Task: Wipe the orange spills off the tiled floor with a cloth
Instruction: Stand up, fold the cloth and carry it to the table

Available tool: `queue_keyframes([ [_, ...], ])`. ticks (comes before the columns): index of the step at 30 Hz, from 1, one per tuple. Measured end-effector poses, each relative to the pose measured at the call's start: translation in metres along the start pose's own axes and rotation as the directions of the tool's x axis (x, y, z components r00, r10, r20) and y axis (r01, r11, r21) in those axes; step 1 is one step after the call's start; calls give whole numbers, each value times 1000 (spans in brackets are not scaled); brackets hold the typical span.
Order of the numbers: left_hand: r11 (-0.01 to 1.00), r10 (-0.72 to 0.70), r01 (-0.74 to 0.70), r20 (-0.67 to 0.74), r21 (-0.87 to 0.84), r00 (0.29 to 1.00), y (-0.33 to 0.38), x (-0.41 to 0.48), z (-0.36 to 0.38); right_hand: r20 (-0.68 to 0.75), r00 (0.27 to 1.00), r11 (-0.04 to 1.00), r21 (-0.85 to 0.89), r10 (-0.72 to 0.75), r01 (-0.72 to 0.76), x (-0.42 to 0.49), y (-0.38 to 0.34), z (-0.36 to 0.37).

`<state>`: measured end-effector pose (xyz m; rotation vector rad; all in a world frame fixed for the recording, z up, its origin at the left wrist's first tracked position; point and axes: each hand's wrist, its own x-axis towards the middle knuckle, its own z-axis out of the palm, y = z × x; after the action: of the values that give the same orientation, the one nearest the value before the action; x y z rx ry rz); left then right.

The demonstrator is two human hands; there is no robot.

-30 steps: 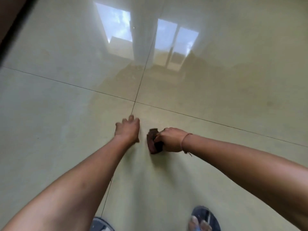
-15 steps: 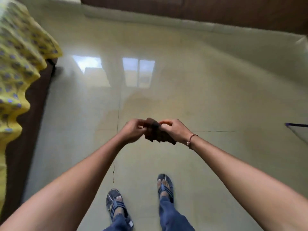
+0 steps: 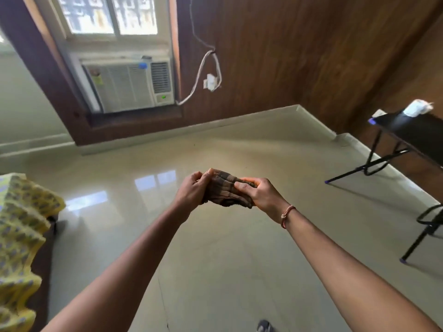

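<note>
Starting at the lower edge: the toe of one slipper point(image 3: 263, 327) on the tiled floor point(image 3: 227, 259). Both forearms reach forward from the bottom corners and meet near frame centre. There is a thread band point(image 3: 286, 215) on the right wrist.

Left hand point(image 3: 193, 189): fingers curled round the left end of the cloth point(image 3: 224, 191). Right hand point(image 3: 262, 196): thumb laid across the right end, pinching it against the fingers beneath. Neither of the hands is spread; both grip.

The cloth is brown, bunched and creased, and is held in the air between the hands, well clear of the floor. Its long axis runs left to right, hand to hand. A faint orange tint shows at its upper edge by the right fingers; stain or light, cannot tell.

Relation that matters: the cloth is above the floor, not on it. The hands share it about evenly, neither nearer. No orange spills are visible on the glossy tiles in view, so the direction from the cloth to any remaining spill cannot be read here.

Judgement: no wiping at this instant. The cloth looks to be getting refolded or wrung, perhaps to turn up a cleaner face.

Further out: a bed with a yellow patterned sheet point(image 3: 21, 224) at left. A black folding bench point(image 3: 414, 133) stands at right, with a white item point(image 3: 417, 107) on it.

Farthest: a wood-panelled wall point(image 3: 275, 56) and an air conditioner point(image 3: 129, 85) under a window point(image 3: 107, 15).
</note>
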<state>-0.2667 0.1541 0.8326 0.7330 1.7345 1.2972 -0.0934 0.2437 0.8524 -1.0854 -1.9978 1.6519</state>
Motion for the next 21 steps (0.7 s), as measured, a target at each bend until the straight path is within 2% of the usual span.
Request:
queue_keyframes([
  [4,999,37,-36,26,-27,999,40,-8,35,-63,998,994,-107,-29,22,-19,-12,-40],
  [7,993,91,-86,51,-78,995,70,-6,70,-145,981,979,-180,-126,99,-30,-20,-64],
  [11,988,115,-97,147,-124,982,110,0,135,-308,896,919,-331,-319,214,-54,-19,-108],
  [15,982,77,-32,244,-184,967,144,6,207,-378,869,928,-309,-319,206,-67,-11,-173],
  [21,947,64,89,453,-308,889,183,25,307,-427,839,934,-261,-337,243,-69,10,-280],
])
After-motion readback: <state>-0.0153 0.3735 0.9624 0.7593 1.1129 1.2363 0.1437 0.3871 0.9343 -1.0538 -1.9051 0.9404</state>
